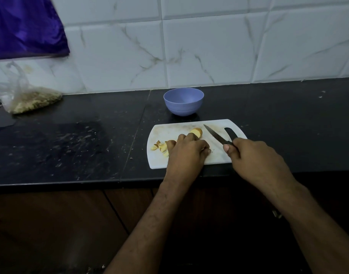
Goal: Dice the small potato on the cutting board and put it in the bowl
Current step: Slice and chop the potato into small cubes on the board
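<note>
A white cutting board lies on the black counter near its front edge. On it, my left hand presses down on the uncut piece of potato, whose yellow end sticks out past my fingers. Several cut potato pieces lie at the board's left side, by my hand. My right hand grips the black handle of a knife; its blade points up and left, just right of the potato and apart from it. The blue bowl stands empty just behind the board.
A clear plastic bag of greenish grains lies at the counter's back left. A purple cloth hangs on the tiled wall above it. The black counter is dusty, and brown cabinet fronts sit below its edge.
</note>
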Demonstrator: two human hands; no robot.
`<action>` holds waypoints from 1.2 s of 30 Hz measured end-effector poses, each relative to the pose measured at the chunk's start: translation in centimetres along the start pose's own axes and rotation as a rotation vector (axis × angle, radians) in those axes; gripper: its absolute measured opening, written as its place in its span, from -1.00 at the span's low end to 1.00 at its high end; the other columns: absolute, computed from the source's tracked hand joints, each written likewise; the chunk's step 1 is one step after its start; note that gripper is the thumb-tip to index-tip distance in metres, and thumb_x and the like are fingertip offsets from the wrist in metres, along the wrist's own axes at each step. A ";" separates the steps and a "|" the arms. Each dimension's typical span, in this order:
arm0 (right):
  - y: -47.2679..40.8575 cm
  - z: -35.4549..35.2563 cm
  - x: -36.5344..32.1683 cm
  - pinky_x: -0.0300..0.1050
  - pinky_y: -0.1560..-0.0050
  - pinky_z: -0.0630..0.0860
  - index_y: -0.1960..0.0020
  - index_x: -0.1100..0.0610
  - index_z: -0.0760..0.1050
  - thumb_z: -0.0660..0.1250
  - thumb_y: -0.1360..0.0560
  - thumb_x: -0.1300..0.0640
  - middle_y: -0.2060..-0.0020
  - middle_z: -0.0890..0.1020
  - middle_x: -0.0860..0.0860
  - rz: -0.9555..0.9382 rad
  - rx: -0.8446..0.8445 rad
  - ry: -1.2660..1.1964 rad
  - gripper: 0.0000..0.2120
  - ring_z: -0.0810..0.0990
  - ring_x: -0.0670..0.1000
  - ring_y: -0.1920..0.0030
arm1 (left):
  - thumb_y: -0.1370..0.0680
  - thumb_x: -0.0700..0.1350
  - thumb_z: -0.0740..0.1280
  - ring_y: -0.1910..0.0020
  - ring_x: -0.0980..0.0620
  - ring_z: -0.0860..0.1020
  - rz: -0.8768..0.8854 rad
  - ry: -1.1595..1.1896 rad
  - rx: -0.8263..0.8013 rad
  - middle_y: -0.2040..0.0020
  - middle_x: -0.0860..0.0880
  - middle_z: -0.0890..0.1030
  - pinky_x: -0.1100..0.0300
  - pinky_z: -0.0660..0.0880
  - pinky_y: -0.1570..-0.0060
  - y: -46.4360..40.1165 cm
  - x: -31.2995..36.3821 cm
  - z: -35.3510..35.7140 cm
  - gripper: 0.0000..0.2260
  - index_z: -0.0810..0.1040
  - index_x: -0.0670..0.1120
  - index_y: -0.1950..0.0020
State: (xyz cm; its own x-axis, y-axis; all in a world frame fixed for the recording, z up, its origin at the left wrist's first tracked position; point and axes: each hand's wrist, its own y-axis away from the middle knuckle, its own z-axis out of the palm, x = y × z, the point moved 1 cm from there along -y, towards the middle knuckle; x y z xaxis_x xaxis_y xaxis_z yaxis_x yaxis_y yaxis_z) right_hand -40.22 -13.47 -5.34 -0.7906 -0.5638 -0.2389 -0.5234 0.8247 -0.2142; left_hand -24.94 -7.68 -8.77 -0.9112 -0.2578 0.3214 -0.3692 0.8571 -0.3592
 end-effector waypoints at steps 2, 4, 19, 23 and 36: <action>-1.3 0.9 0.1 -0.10 0.30 0.34 0.15 -0.02 0.35 0.04 -0.62 -0.19 0.36 0.42 -0.09 -0.014 0.050 -0.028 -0.68 0.45 0.04 0.29 | -0.63 0.02 0.28 -0.19 0.04 0.43 -0.004 0.031 -0.007 -0.15 0.05 0.55 0.01 0.22 -0.20 -0.3 0.2 0.0 -0.82 0.63 0.07 -0.16; -2.5 1.9 0.1 -0.08 0.29 0.41 0.14 -0.01 0.36 0.04 -0.62 -0.20 0.33 0.47 -0.06 -0.040 0.084 -0.050 -0.68 0.49 0.04 0.28 | -0.64 -0.03 0.27 -0.15 0.04 0.46 -0.014 0.065 -0.009 -0.12 0.04 0.56 0.04 0.23 -0.19 -0.4 0.3 0.0 -0.86 0.61 0.03 -0.12; -4.4 4.8 0.5 -0.17 0.47 0.19 0.16 -0.02 0.33 0.01 -0.63 -0.18 0.47 0.39 -0.09 -0.102 0.297 0.033 -0.68 0.30 -0.11 0.49 | -0.59 -0.14 0.30 -0.21 0.05 0.41 -0.292 -0.054 0.264 -0.13 0.11 0.63 0.11 0.09 -0.10 -1.4 -4.6 -1.7 -0.78 0.66 0.05 -0.16; -4.2 4.7 0.5 -0.19 0.48 0.12 0.16 -0.04 0.28 -0.01 -0.63 -0.18 0.48 0.38 -0.10 -0.111 0.292 0.039 -0.69 0.29 -0.15 0.50 | -0.65 0.03 0.25 -0.17 0.06 0.40 -0.294 -0.013 0.243 -0.01 0.12 0.64 0.11 0.08 -0.07 -1.9 -4.4 -1.6 -0.81 0.64 0.07 -0.12; -4.4 4.9 0.6 -0.16 0.43 0.22 0.15 -0.02 0.34 0.01 -0.63 -0.18 0.47 0.39 -0.10 -0.098 0.314 0.002 -0.68 0.32 -0.09 0.48 | -0.60 0.04 0.26 -0.18 0.01 0.50 -0.091 -0.009 0.094 -0.14 0.06 0.64 0.01 0.21 -0.19 -4.7 -1.4 -0.1 -0.76 0.61 0.05 -0.20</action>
State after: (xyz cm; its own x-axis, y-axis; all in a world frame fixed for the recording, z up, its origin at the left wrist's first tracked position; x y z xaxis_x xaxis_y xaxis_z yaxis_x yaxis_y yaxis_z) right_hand -36.90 -17.65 -9.15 -0.7421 -0.6396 -0.2004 -0.4738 0.7122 -0.5180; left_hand -21.91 -11.26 -7.45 -0.8745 -0.3372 0.3486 -0.4657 0.7847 -0.4091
